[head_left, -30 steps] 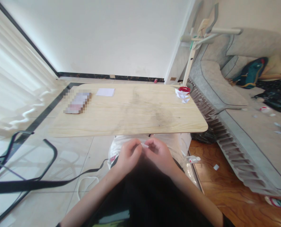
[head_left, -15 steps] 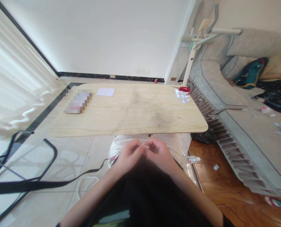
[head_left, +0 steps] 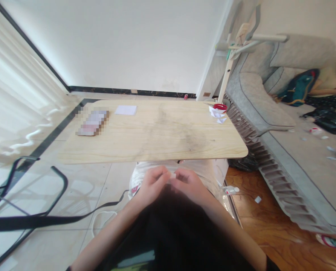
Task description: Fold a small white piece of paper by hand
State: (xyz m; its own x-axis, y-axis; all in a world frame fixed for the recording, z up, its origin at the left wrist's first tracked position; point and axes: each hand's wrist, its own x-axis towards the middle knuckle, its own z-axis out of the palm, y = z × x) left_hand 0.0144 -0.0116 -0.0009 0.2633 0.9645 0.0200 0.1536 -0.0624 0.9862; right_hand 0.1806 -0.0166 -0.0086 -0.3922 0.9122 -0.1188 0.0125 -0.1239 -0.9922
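Observation:
Just past the near edge of the wooden table (head_left: 122, 146), over my lap, my left hand (head_left: 154, 181) and my right hand (head_left: 191, 183) meet at the fingertips. Both are closed in a pinch on a small piece of white paper (head_left: 173, 175), which shows between them; most of it is hidden by the fingers. On the table's far right lie several folded white papers (head_left: 217, 113) beside red-handled scissors (head_left: 220, 107). A stack of white paper (head_left: 126, 110) rests at the back left.
A blurred phone-like object (head_left: 93, 122) lies on the table's left. A black metal frame and strap (head_left: 60, 219) stand at lower left. To the right are a grey sofa (head_left: 269, 116) with a seated person (head_left: 330, 81), a backpack (head_left: 300, 88) and a small bottle (head_left: 231, 190).
My fingertips have drawn slightly apart, and more of the white paper shows between them. The rest stays as it was, apart from a slight camera shift.

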